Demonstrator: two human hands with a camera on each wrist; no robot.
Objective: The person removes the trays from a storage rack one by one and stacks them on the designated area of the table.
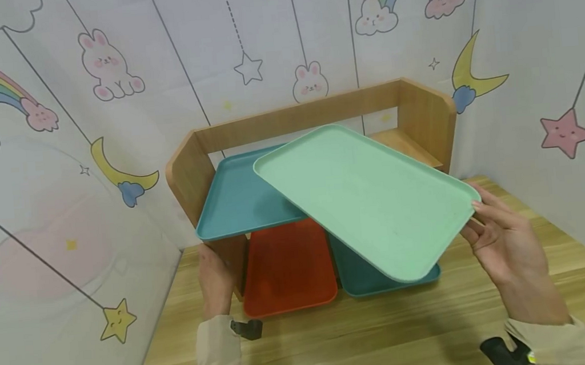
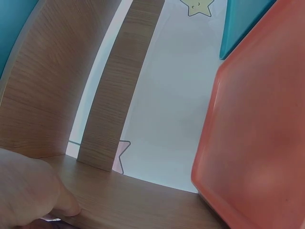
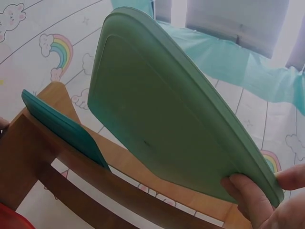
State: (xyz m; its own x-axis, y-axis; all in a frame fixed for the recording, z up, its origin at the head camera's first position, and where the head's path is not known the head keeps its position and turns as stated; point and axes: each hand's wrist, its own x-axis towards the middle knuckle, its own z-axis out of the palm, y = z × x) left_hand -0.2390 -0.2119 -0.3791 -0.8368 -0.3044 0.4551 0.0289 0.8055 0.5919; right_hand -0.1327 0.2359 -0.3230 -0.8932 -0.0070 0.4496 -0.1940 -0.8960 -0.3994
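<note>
Tray: mint-green, smooth, rectangular, rounded corners, raised rim.
Place: raised, tilted before the wooden shelf.
Right hand: pinches tray's right corner.
Left hand: touches shelf's side; cannot tell if gripping.

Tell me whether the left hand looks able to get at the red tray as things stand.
Likely yes: the left hand holds the side panel beside the red tray, whose front edge lies uncovered, though the hand would probably have to let go first.
</note>
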